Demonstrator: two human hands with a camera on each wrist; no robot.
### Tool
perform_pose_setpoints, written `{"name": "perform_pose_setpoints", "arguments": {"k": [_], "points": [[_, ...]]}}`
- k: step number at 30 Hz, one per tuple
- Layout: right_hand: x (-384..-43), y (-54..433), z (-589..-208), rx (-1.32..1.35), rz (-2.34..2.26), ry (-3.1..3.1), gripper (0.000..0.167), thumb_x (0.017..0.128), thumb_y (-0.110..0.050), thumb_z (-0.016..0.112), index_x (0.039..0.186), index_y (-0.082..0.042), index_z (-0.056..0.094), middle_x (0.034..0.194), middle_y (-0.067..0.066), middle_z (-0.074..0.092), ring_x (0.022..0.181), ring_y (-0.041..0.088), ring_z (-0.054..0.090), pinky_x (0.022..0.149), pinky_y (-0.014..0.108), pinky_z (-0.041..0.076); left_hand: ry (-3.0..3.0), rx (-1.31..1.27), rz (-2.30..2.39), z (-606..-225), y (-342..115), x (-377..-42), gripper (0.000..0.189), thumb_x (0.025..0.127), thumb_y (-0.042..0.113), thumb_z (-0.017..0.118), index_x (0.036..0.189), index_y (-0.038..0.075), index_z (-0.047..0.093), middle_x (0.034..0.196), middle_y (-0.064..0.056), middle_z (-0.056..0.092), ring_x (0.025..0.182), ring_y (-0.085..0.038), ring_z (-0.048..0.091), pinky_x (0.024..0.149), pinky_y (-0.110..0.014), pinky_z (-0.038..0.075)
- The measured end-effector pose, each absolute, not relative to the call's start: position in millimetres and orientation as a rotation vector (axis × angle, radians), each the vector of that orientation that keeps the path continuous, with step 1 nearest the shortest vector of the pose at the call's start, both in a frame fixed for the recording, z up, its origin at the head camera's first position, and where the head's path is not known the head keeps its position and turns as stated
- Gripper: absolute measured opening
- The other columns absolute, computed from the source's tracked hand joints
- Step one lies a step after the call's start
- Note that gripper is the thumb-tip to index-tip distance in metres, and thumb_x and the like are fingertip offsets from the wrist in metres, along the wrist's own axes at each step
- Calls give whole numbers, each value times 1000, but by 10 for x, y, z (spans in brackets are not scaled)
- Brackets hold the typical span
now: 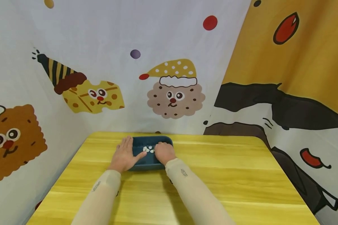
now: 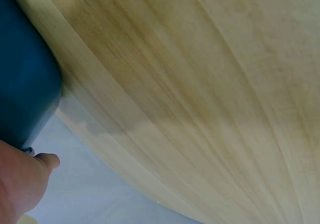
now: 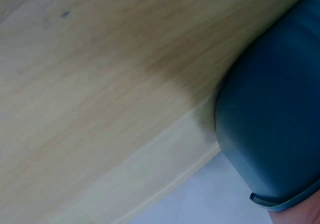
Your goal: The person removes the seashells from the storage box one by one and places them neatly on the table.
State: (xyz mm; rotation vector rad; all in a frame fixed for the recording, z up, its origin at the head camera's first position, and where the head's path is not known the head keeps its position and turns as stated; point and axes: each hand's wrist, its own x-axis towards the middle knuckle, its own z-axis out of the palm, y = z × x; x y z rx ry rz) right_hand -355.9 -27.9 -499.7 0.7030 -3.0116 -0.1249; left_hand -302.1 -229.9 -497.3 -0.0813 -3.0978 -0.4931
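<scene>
A dark blue rectangular bin (image 1: 149,167) sits on the table in the head view, with several small white pieces (image 1: 146,150) on its floor. My left hand (image 1: 125,156) lies along the bin's left rim, fingers straight and thumb stretched over the inside. Over the right side of the bin, my right hand (image 1: 164,152) reaches in with curled fingers, close to the white pieces. Its fingertips are hidden, so whether it holds a piece does not show. The left wrist view catches part of the left hand (image 2: 22,184) by the bin wall (image 2: 25,74); the right wrist view shows mostly bin wall (image 3: 275,119).
The yellow wood-grain table (image 1: 228,175) extends to both sides of the bin and toward me. Behind it hangs a white cloth (image 1: 101,37) printed with cartoon figures. A yellow, black and white printed curtain (image 1: 312,72) hangs at the right.
</scene>
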Motion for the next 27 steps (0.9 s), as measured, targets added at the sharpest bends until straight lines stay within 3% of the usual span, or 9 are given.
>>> {"name": "perform_pose_setpoints", "arguments": {"k": [6, 15, 20, 27], "points": [[-3585, -280, -4989, 652, -45, -3058, 23, 110, -24, 61, 108, -16, 82, 103, 1, 82, 87, 19, 77, 75, 39, 67, -3106, -84, -504, -4973, -2303, -3012, 120, 96, 88, 40, 171, -1, 10, 180, -23, 7, 167, -46, 5, 134, -69, 10], [-3614, -249, -4991, 681, 32, -3024, 11, 103, -25, 72, 98, -23, 81, 87, -5, 80, 73, 14, 73, 69, 37, 65, -3110, -86, -494, -4986, -2297, -3030, 119, 97, 86, 42, 171, 0, 9, 181, -22, 6, 168, -45, 4, 133, -70, 10], [-3620, -243, -4980, 705, 130, -3001, 19, 102, -22, 73, 83, -23, 74, 76, -7, 73, 65, 11, 63, 64, 33, 58, -3110, -88, -490, -4987, -2310, -3042, 119, 98, 84, 44, 171, -2, 9, 180, -23, 5, 167, -46, 4, 132, -71, 10], [-3568, -188, -4958, 746, 289, -2857, 17, 102, -29, 76, 86, -25, 71, 81, -8, 65, 69, 8, 56, 66, 28, 53, -3114, -76, -470, -4969, -2314, -3045, 119, 97, 85, 43, 171, -2, 9, 180, -23, 5, 168, -45, 4, 132, -71, 12]]}}
